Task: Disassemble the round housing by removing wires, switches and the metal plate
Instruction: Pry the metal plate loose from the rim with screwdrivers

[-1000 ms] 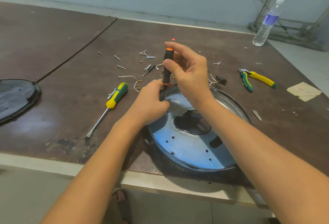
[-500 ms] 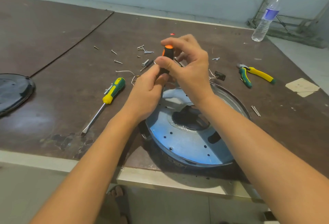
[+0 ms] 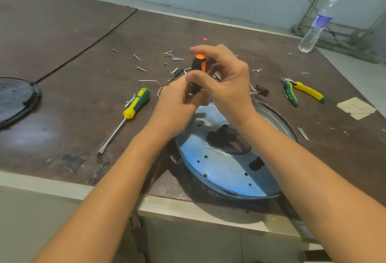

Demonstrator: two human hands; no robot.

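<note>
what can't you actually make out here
Head view:
- orange screwdriver: tip and shaft hidden behind the left hand and right hand.
- What the left fingers pinch, if anything: blurred.
- round housing: far rim hidden by the right hand.
- dark cover: cut off by the left edge.

Glossy metal plate (image 3: 219, 164); worn matt brown table (image 3: 83, 95); clear plastic bottle (image 3: 317, 26).

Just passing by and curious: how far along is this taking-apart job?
Done: loose screws, wire bits and what looks like a black switch lie on the table. In hand: the left hand and right hand hold an orange-black screwdriver over the round housing. To do: the shiny metal plate sits inside it.
</note>
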